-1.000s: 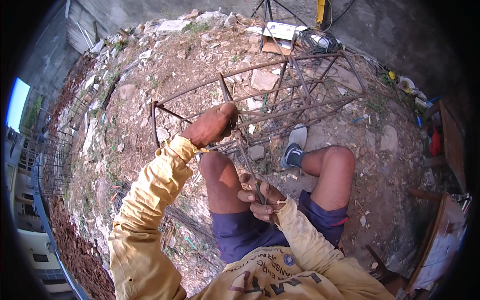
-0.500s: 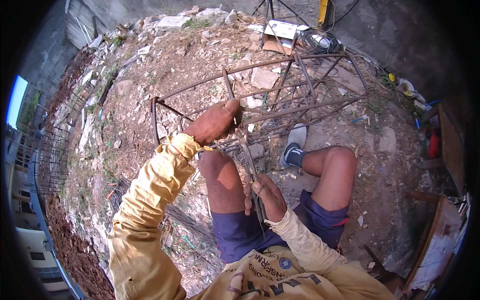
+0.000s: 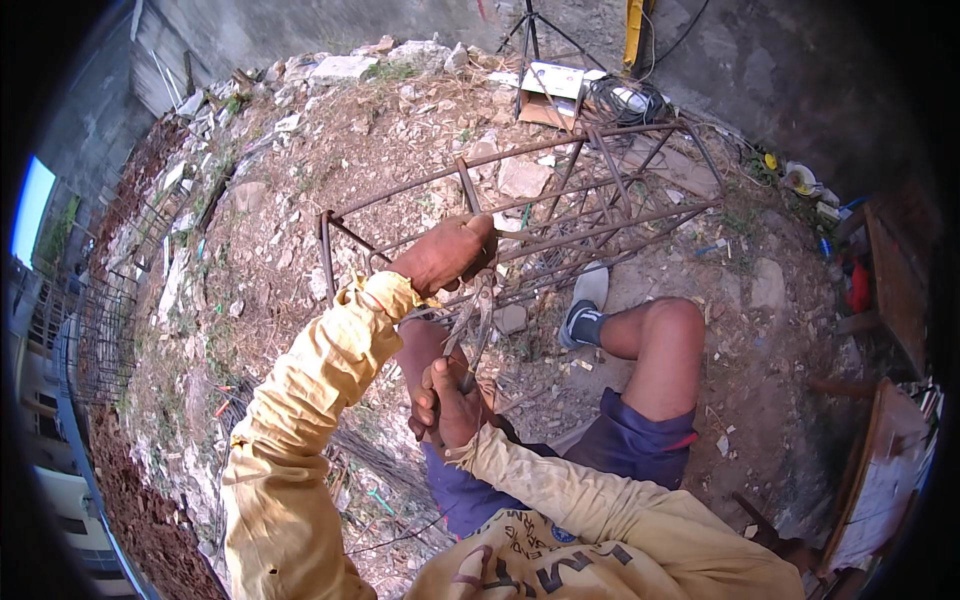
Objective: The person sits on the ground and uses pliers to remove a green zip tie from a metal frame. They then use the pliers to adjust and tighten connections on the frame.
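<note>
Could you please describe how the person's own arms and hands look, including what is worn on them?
The bare left hand and the bare right hand wear no gloves. A loose, wrinkled yellow cloth sleeve covers the left arm, ending in a ruffled yellow cuff. A similar, paler yellow cloth sleeve covers the right arm. No printed markings show on either sleeve.

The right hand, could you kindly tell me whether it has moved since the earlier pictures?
Yes: the right hand has moved to the person's left, judged against the box.
</note>
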A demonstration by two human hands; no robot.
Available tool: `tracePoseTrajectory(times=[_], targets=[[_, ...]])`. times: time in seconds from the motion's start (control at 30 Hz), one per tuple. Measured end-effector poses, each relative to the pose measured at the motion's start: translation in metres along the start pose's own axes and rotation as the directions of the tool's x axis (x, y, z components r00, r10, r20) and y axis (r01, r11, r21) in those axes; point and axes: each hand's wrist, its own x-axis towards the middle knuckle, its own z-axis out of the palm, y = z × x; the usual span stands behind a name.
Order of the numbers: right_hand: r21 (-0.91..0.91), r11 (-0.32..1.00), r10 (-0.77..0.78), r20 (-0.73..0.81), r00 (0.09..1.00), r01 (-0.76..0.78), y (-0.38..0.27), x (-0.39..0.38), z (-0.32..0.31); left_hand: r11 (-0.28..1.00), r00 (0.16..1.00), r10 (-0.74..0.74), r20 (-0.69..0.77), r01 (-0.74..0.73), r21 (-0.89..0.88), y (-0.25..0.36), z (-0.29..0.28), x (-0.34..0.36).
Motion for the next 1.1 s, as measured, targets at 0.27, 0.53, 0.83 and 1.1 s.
tracePoseTrajectory(times=[0.27, 0.53, 0.83, 1.1], targets=[[0.51, 0.855, -0.388, 0.51, 0.768, 0.093, 0.11, 0.133, -0.081, 0.9, 0.957, 0.282, 0.064, -0.287, 0.329, -0.019, 0.012, 0.022], [0.023, 0.995, 0.096, -0.018, 0.995, -0.096, 0.001, -0.005, 0.004, 0.911, 0.939, 0.336, -0.069, -0.305, 0.276, -0.059, 0.021, 0.007], [0.385, 0.665, 0.237, 0.704, 0.67, -0.64, -0.08, -0.046, -0.065, 0.938, 0.979, 0.002, -0.203, -0.072, -0.338, -0.033, 0.032, 0.011], [-0.913, 0.408, -0.25, -0.117, 0.961, -0.006, -0.103, -0.065, -0.077, 0.969, 0.993, -0.052, -0.105, 0.025, -0.248, -0.018, 0.022, 0.005]])
